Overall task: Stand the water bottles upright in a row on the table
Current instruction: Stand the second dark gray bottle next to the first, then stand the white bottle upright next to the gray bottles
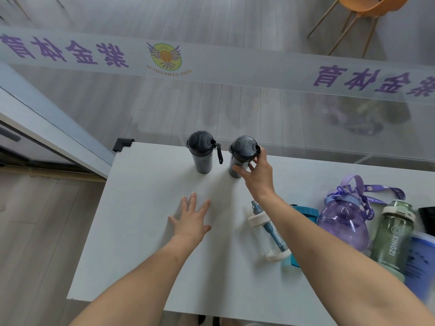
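While both arms reach out over the white table point(146, 243), the scene reads as follows.

Left hand: the left hand point(191, 220) lies palm down on bare tabletop, fingers spread and flat, holding nothing.

Right hand: the right hand point(255, 175) is curled around the right dark bottle point(241, 156), thumb on its near side low on the body and fingers wrapped at the lid and upper body on the right; the grip looks loose, and I cannot tell how firmly it presses.

Standing bottles: the left dark bottle point(202, 151) and the right dark bottle both stand upright near the table's far edge, side by side with a small gap between them. Each has a dark round lid; the left one has a short strap hanging down its right side.

Lying bottles: to the right, near the right forearm, a clear bottle point(268, 234) with a cream cap and base and a blue straw lies on its side. Beside it, mostly hidden by the arm, is a teal bottle point(304, 212). Further right lie a round purple bottle point(343, 220) with a printed purple strap, and a green bottle point(393, 238) marked XINGZI. A blue bottle point(421, 262) is cut off at the frame's edge.

Surroundings: a glass partition point(235, 67) with purple lettering and a winged logo stands behind the table; an orange chair point(367, 5) shows beyond it.
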